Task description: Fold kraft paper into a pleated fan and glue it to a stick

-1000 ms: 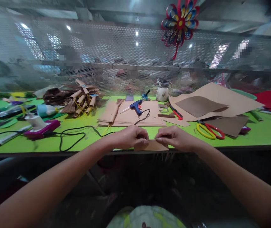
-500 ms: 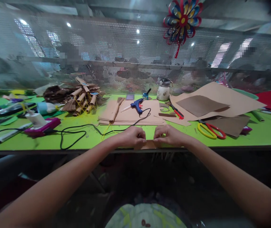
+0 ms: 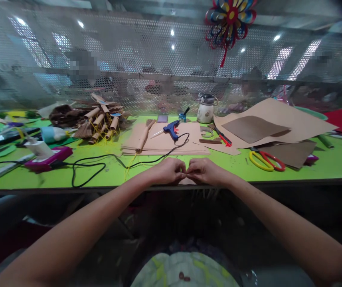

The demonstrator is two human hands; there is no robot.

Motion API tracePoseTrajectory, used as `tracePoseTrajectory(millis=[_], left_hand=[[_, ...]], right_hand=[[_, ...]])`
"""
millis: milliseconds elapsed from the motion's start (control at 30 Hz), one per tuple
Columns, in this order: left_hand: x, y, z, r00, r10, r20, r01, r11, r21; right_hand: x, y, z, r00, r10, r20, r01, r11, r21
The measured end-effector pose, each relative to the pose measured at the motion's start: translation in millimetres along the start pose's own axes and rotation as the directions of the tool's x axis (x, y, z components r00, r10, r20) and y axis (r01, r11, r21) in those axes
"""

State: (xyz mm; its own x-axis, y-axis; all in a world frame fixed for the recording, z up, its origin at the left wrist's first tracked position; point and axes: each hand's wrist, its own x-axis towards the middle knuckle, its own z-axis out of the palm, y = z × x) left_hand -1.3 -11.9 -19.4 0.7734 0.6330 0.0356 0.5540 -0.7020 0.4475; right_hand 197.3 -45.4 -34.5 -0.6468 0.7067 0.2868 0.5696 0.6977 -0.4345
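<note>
green worktop up front, left hand and right hand pinching brown paper, probably light, creasable, best gripped by its edges.

Dim overall: small lamps glare from the far side, the table catches soft light, and the near space beneath is almost black. The far mesh looks hazy; left and right edges stretch and smear.

I see 1 red-and-blue flower ornament hanging by the perforated screen, and lower down a dark-lidded white bottle. Off to the left, a white adapter sits on a purple power strip.
</note>
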Motion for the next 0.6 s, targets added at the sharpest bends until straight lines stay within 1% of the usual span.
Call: tracePoseTrajectory(millis=[100,200,267,400,533,600], left_hand=[[-4,-1,1.0,0.999,0.027,-0.041,-0.025,0.998,0.051],[-7,-3,-0.8,0.998,0.053,-0.025,-0.050,0.995,0.090],[-7,-4,-3.1,0.999,0.043,-0.008,-0.042,0.993,0.114],[-8,-3,-7.1,1.000,0.015,0.017,-0.017,0.991,0.136],[-13,0,-11.2,0.999,0.029,0.046,-0.035,0.988,0.151],[-17,2,-14.0,0.998,0.037,0.041,-0.043,0.985,0.168]], right_hand=[[0,-1,6,0.997,-0.028,-0.065,0.026,0.999,-0.026],[-2,1,10,0.992,-0.056,-0.115,0.053,0.998,-0.031],[-3,2,12,0.990,-0.070,-0.121,0.067,0.997,-0.026],[-5,3,11,0.990,-0.096,-0.099,0.093,0.995,-0.027],[-4,2,8,0.995,-0.092,-0.037,0.090,0.994,-0.069],[-4,2,5,0.997,-0.081,0.000,0.081,0.992,-0.096]])
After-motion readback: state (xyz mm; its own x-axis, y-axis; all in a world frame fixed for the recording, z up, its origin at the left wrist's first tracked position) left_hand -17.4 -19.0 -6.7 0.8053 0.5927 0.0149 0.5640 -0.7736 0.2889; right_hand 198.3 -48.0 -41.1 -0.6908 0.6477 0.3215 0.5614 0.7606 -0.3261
